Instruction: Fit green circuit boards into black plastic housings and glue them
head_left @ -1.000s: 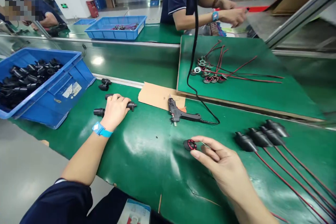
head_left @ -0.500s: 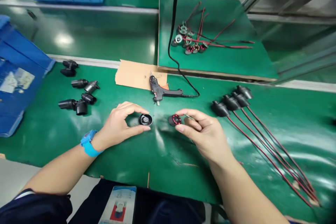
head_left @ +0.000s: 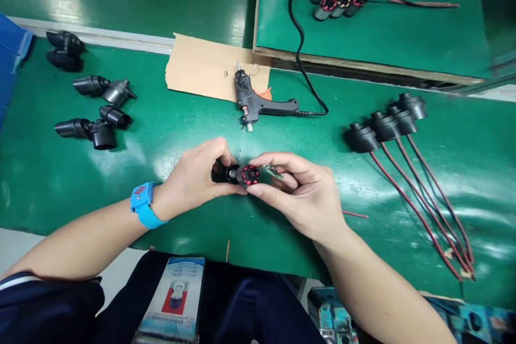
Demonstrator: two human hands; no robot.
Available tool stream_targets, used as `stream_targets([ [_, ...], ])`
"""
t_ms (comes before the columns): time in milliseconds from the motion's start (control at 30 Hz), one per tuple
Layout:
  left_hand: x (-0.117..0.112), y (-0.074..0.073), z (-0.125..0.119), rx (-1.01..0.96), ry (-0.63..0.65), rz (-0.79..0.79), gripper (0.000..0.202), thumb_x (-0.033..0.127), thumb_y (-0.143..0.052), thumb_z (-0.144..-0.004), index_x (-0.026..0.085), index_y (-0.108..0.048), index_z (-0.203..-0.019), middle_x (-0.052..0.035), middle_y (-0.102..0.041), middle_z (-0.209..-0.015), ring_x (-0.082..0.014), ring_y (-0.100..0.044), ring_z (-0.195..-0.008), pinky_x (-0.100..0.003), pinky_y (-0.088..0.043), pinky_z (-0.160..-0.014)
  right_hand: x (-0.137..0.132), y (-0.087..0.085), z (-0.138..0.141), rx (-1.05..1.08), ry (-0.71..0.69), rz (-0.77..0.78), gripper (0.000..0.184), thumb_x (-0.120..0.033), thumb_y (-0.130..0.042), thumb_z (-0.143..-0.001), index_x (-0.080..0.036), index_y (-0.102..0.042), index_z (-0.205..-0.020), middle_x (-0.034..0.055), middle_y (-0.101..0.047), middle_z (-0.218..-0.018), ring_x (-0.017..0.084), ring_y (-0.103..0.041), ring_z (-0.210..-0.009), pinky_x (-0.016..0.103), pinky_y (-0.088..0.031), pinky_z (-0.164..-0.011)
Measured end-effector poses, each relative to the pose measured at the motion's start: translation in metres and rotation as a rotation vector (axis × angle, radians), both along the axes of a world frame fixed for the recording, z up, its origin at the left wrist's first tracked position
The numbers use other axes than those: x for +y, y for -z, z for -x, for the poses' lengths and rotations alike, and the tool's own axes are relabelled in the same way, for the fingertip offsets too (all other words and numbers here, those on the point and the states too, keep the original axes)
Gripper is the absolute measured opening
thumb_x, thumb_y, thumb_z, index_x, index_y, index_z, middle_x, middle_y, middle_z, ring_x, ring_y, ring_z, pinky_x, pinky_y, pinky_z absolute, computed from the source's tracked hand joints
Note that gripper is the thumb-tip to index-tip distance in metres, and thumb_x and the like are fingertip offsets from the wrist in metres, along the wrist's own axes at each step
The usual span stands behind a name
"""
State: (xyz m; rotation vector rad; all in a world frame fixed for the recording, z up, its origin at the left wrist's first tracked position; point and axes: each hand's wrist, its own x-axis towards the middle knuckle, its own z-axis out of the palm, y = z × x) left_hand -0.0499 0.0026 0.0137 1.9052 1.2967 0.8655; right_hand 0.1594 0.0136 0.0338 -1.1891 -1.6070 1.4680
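Far left, we get a corner of a blue bin (head_left: 10,51); just right of it on the green desk (head_left: 290,134) lie loose black housings (head_left: 116,92) in small groups, several touching. Next, a blue wristband (head_left: 142,199) on the left wrist, and a printed card (head_left: 175,295) at the person's lap. The left hand (head_left: 197,174) has its fingers curled around a black cup-like piece (head_left: 220,173), mouth facing right, over the middle of the desk. Beyond, we log a cardboard sheet (head_left: 201,67) and a glue gun (head_left: 250,98), nozzle over the sheet, handle pointing right. Right of the cup, a red-and-black ring part (head_left: 250,174), pinched narrow by the right hand's (head_left: 312,191) thumb and fingers; it's up against the cup mouth, we can't tell if inside. A small green circuit board (head_left: 273,172) sticks out beside it. Upper right, a raised panel (head_left: 363,48) carries similar wired parts (head_left: 325,8). Last, four black capped pieces (head_left: 385,126) in a slanted row, red wires trailing to lower right.
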Motion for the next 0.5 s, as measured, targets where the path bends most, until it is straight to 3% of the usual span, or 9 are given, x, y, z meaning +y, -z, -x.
stream_targets([
  [100,-0.001,-0.001,0.0,-0.009,0.019,0.011,0.035,0.034,-0.082,-0.077,0.019,-0.057,-0.097,0.0003,-0.064,-0.092,-0.0138,-0.064,-0.079,-0.026,-0.055,-0.065,-0.003,0.001,0.005,0.012,-0.05,0.005,0.024,-0.027,-0.081,-0.078,-0.022,-0.073,-0.1,-0.0036,-0.06,-0.072,0.004,-0.027,-0.047,0.023,-0.022,-0.042],
  [233,-0.003,-0.005,0.004,-0.068,0.111,0.091,0.04,0.022,-0.078,-0.081,0.022,-0.062,-0.118,-0.0026,-0.064,-0.106,-0.0142,-0.066,-0.094,-0.025,-0.061,-0.077,-0.002,0.005,0.005,0.002,-0.038,0.014,0.027,-0.028,-0.081,-0.078,-0.021,-0.073,-0.103,0.001,-0.069,-0.088,0.005,-0.041,-0.05,0.022,-0.032,-0.043],
  [367,-0.003,-0.007,0.006,-0.098,0.11,0.104,0.029,0.016,-0.076,-0.082,0.019,-0.067,-0.109,-0.0024,-0.063,-0.103,-0.0122,-0.066,-0.09,-0.023,-0.062,-0.078,-0.001,0.008,0.003,-0.017,-0.045,0.002,0.026,-0.029,-0.079,-0.08,-0.02,-0.072,-0.103,0.0023,-0.067,-0.091,0.006,-0.043,-0.054,0.023,-0.036,-0.047],
  [500,-0.003,-0.007,0.006,-0.122,0.094,0.142,0.027,0.024,-0.077,-0.084,0.02,-0.069,-0.11,-0.0036,-0.063,-0.106,-0.0133,-0.067,-0.093,-0.025,-0.064,-0.082,0.001,0.005,-0.006,-0.095,-0.114,-0.07,0.042,-0.029,-0.081,-0.08,-0.024,-0.067,-0.119,-0.0059,-0.046,-0.069,0.008,-0.033,-0.055,0.023,-0.032,-0.049],
])
